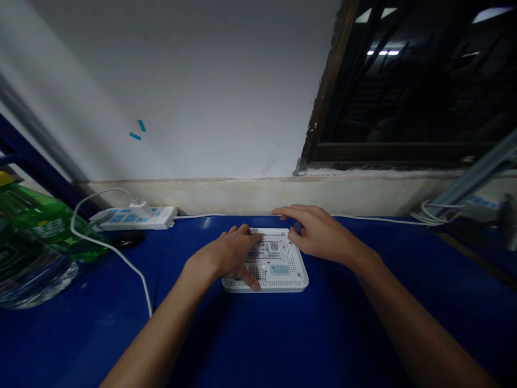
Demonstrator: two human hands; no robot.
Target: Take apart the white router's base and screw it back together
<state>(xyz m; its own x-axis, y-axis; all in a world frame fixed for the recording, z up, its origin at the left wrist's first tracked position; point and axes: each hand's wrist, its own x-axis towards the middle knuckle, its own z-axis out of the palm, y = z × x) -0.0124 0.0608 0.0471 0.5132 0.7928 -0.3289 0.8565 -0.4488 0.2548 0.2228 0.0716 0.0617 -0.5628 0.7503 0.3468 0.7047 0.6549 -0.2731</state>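
A white router (278, 275) lies bottom-up on a blue table (121, 334). Its face is pressed by the spread left hand (226, 256); its far edge is curled over by the right hand (319, 231), any pinch untellable. Left of the router stand a green plastic bottle (44, 223) and a clear glass bowl (28, 272), contents unclear.

Dim, low-contrast room. Strip lights show small and bright in the dark window (407, 81). Soft shadows fall beneath the left hand (226, 258) and right hand (319, 231) on the blue table (355, 312). Wide-angle bowing curves the wall (194, 91) near the edges.
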